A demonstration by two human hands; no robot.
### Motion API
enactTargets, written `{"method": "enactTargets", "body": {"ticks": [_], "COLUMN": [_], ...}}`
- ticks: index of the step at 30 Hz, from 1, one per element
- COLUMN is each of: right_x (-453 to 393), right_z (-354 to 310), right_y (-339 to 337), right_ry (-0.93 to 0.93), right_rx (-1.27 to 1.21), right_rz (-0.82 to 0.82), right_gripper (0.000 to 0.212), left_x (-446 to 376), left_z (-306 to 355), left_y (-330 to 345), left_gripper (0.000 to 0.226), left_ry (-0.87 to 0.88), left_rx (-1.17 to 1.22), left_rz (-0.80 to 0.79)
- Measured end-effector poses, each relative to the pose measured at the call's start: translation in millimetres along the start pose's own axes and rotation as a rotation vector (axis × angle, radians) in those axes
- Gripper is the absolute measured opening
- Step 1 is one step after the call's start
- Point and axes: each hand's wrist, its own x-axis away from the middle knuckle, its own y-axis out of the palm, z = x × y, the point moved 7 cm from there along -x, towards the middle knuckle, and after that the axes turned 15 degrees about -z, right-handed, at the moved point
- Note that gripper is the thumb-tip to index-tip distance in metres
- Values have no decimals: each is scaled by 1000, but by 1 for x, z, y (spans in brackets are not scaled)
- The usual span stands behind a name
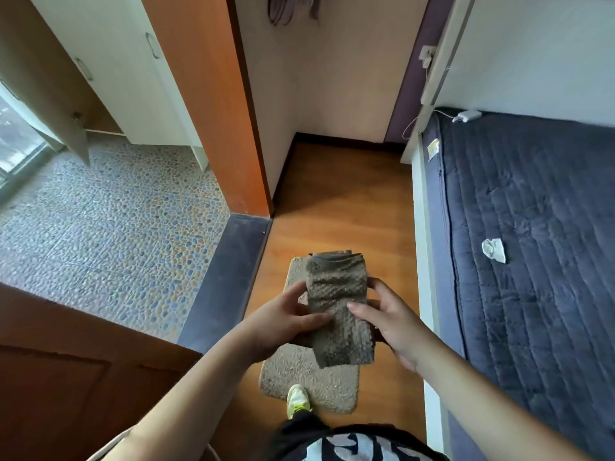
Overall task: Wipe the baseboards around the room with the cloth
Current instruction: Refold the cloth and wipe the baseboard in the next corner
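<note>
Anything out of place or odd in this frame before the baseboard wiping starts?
One small thing: a crumpled white scrap, perhaps tissue, lies loose on the dark blue mattress. Otherwise nothing stands out. The left hand and right hand hold the folded grey cloth above the beige mat; nothing looks spilled or damaged.

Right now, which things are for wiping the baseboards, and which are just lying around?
For the job:
cloth, held by left hand and right hand
dark baseboard along the far wall

Just lying about:
beige mat on the floor
crumpled tissue on the blue mattress
white charger
</note>
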Motion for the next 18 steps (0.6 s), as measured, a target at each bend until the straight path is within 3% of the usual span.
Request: {"method": "enactTargets", "body": {"ticks": [2,6,14,18], "right_x": [-12,-29,-68,-88], "right_z": [-10,-28,-57,-76], "right_y": [-11,-34,-113,-161], "right_ry": [-23,-59,-73,-67], "right_rx": [-35,-92,-167,-124], "right_rz": [48,112,120,72], "right_gripper": [31,32,43,36], "left_x": [-15,-50,-132,-180], "left_z": [13,38,75,92], "left_y": [-14,-30,-38,-35], "left_gripper": [46,45,40,47], "left_ry": [-21,69,139,168], "left_rx": [-86,-29,72,159], "left_rz": [0,28,-10,0]}}
